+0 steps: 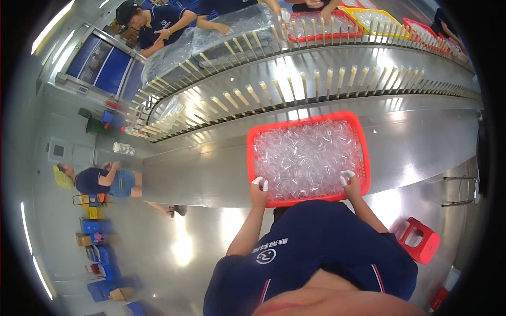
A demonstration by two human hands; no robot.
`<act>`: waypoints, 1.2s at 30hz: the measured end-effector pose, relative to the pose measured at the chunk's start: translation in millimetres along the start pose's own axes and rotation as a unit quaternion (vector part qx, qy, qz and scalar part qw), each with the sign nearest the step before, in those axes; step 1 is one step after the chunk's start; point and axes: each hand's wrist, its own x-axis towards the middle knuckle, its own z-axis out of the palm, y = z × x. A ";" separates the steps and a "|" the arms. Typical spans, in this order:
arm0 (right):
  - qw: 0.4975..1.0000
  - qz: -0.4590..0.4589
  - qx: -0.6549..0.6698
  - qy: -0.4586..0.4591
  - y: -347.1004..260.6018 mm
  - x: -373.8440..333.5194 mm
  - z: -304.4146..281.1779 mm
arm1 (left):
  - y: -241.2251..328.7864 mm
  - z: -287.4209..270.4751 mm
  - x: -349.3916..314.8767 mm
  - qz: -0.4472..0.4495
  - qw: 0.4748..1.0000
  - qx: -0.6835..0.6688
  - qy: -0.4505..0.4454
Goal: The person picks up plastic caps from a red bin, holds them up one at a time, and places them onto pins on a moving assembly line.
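Observation:
A red plastic basket (pixel 367 158) full of short clear plastic tubes (pixel 308 158) rests at the near edge of the metal table, right in front of me. My left hand (pixel 259 192) is at its near left corner, with white covers on the thumb and finger. Those fingers curl toward each other over the tubes; anything between them is too small and clear to make out. Over the near right part of the tubes is my right hand (pixel 351 185), also with white-covered tips bent into a pinch. What it holds, if anything, does not show clearly.
Beyond the basket runs a curved conveyor with rows of upright cream-tipped rods (pixel 303 84). Across it, co-workers' hands work near another red basket (pixel 321 36) and a yellow basket (pixel 382 23). A red stool (pixel 421 240) stands on the floor to my right. A person (pixel 100 179) is at far left.

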 end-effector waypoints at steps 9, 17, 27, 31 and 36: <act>1.000 0.006 0.028 -0.003 2.9 0.1 15.0 | -0.6 -14.3 4.4 -0.030 0.993 0.075 -0.085; 0.992 0.020 -0.115 -0.052 -18.7 -3.2 18.5 | -14.0 -10.2 6.7 -0.020 0.995 0.057 -0.085; 0.995 -0.013 -0.097 0.031 -20.1 -9.0 18.9 | -4.2 -16.6 6.4 0.008 0.990 0.110 -0.084; 0.997 0.007 -0.076 -0.014 -15.8 -7.4 15.2 | -3.6 -17.6 8.2 -0.030 0.988 0.103 -0.112; 0.998 -0.033 -0.057 0.004 -8.8 -4.8 17.9 | -18.9 -11.5 7.3 0.001 1.000 0.012 0.002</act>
